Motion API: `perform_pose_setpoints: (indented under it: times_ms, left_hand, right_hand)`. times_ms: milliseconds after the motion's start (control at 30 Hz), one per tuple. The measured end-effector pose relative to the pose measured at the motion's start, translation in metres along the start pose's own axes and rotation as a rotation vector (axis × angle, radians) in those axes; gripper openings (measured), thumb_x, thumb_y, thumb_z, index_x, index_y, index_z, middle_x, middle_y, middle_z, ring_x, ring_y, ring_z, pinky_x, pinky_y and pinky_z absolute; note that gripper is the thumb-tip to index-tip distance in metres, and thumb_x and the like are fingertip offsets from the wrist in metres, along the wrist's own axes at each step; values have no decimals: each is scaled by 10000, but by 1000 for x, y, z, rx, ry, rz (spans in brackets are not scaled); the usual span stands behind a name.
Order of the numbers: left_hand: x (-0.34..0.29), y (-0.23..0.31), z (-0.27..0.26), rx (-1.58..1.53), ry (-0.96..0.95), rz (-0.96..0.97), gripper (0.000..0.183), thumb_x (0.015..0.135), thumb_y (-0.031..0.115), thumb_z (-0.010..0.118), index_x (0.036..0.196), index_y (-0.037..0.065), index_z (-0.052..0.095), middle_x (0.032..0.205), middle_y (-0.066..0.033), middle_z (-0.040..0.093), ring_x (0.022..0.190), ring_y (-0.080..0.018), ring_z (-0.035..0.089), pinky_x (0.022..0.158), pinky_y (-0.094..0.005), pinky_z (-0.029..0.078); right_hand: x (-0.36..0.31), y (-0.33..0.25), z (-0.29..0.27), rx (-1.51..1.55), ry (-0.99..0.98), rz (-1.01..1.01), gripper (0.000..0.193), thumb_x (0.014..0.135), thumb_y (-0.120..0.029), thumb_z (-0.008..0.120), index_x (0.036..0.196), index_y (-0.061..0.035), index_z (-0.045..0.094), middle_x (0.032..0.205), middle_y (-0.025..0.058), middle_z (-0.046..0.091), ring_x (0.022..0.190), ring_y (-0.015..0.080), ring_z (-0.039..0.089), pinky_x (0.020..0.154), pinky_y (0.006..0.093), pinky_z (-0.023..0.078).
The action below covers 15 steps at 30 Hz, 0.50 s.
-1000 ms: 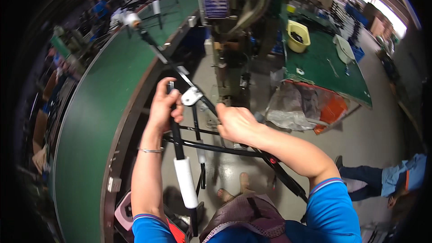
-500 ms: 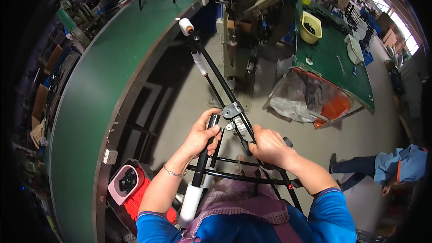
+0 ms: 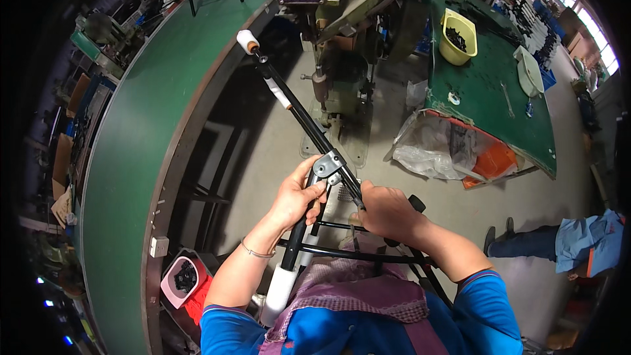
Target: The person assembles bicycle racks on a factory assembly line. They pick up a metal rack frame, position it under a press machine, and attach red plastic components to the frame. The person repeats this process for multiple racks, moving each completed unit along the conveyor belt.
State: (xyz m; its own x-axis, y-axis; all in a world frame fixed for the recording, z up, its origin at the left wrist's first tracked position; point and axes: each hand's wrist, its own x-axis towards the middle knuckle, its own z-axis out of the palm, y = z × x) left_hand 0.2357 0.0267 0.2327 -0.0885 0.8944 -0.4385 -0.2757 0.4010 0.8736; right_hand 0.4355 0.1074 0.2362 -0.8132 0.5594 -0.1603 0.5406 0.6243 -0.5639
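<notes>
A folding frame of black metal tubes (image 3: 299, 118) with white foam sleeves (image 3: 279, 292) reaches from my lap forward and to the left. My left hand (image 3: 296, 200) is closed round one black tube, its thumb near the tube's top end. That end meets a grey metal bracket (image 3: 325, 167) mounted on the other long tube; whether it sits inside the bracket is hard to see. My right hand (image 3: 392, 212) is wrapped round the lower part of the long tube, just below the bracket. Black cross tubes (image 3: 351, 251) lie between my forearms.
A green-topped bench (image 3: 131, 184) curves along the left, with a pink bin (image 3: 177, 283) of black parts below it. Ahead stands a press machine (image 3: 335, 85). On the right, a green table (image 3: 490, 98) carries a yellow tub (image 3: 458, 43). A person in blue (image 3: 585, 243) is at far right.
The long tube with the bracket has swung left, and my right hand has shifted slightly left with it. The bracket now meets the top of the tube in my left hand.
</notes>
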Motion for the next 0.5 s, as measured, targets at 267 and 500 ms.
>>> perform_pose_setpoints:
  times_ms: [267, 500]
  left_hand:
    - [47, 30, 3, -84, -19, 39, 582, 950, 27, 479, 1471, 153, 250, 752, -68, 566, 404, -90, 447, 361, -231, 403]
    - [74, 52, -10, -129, -27, 50, 563, 977, 87, 456, 1484, 170, 226, 774, -71, 579, 411, -88, 450, 367, -226, 405]
  right_hand:
    - [46, 26, -43, 24, -23, -79, 234, 769, -121, 589, 841, 49, 446, 643, 227, 579, 669, 419, 599, 633, 494, 459]
    - [87, 37, -56, -44, -19, -96, 226, 772, -123, 580, 840, 48, 449, 625, 205, 582, 645, 400, 605, 603, 485, 469]
